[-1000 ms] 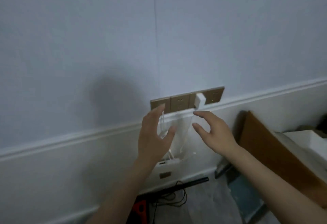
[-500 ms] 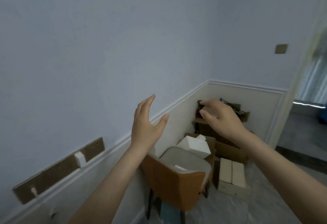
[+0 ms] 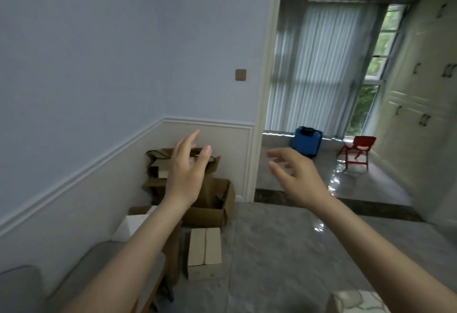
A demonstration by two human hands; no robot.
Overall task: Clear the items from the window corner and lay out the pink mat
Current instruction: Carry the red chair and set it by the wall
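Both bare hands, left hand and right hand, hover spread and empty; blue hard-shell suitcase and red folding chair wait by the window; no pink mat visible. Glossy floor, possibly wet, risks a slip.

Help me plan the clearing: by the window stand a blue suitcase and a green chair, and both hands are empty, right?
Not quite. The chair is red, not green, as the head view shows. The rest holds: the blue suitcase stands beside it below the window, and the left hand and right hand hold nothing.
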